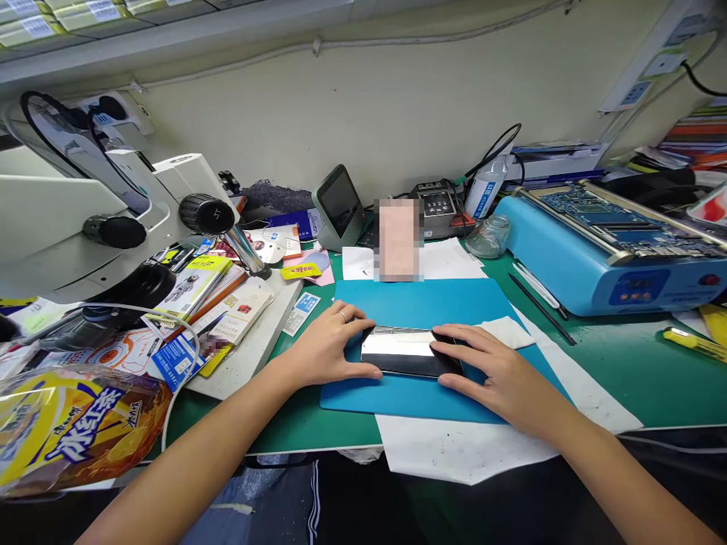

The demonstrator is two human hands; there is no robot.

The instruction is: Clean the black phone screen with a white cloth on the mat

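A smartphone (406,365) lies sideways, low over the blue mat (420,299), its glossy dark face throwing back a bright white band. My left hand (329,347) grips its left end, thumb along the near edge and fingers at the far edge; a ring shows on one finger. At the other end, my right hand (497,371) closes on the phone the same way, with fingertips reaching over onto the glass. Whether the phone rests flat on the mat or is slightly raised, I cannot tell. A crumpled white cloth (507,331) sits just beyond my right hand.
Left stands a microscope (207,216) amid papers and boxes, with a bottled drink (85,424) in front. A blue machine (613,265) carrying circuit boards occupies the right, near tweezers (539,291) and a glass jar (488,236). A small display (341,208) is behind the mat.
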